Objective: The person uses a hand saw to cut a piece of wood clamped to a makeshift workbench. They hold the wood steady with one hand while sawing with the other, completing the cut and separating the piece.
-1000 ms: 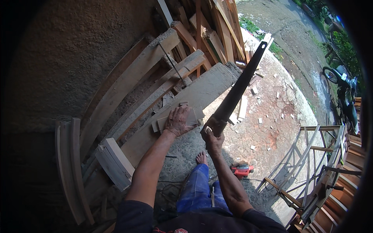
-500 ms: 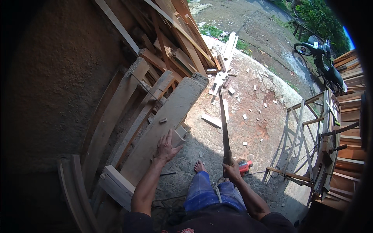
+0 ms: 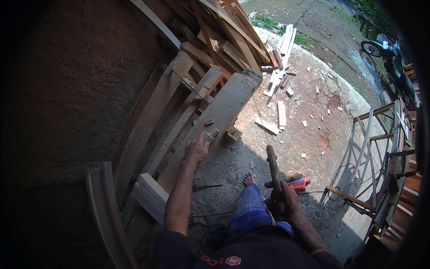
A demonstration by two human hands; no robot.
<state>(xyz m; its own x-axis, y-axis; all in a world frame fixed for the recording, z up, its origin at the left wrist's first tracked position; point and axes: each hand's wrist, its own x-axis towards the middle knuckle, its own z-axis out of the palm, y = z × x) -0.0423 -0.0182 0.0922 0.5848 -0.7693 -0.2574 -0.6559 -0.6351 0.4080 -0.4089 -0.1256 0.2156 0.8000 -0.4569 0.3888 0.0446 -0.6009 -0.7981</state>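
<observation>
My right hand (image 3: 284, 204) is wrapped round the wooden handle of a handsaw (image 3: 273, 168). Its blade points away from me and shows almost edge-on, as a thin dark line. My left hand (image 3: 196, 152) rests over a thick, worn plank (image 3: 226, 101), its fingers closed on a small wooden block (image 3: 211, 136) at the plank's right side. A smaller wood offcut (image 3: 209, 122) lies on the plank just beyond that hand. The saw is apart from the block.
Leaning boards (image 3: 237, 33) crowd the far left, beside a rough wall (image 3: 80, 89). A red power tool (image 3: 298, 182) and a thin, dark-shafted tool (image 3: 207, 186) lie on the floor. Offcuts (image 3: 268, 126) are scattered ahead. A wooden frame (image 3: 363, 148) and motorbike (image 3: 392, 58) stand right.
My left hand has gone from lying open on the plank to gripping the small block. The saw has turned from showing its broad blade to nearly edge-on, its handle now nearer upright before me.
</observation>
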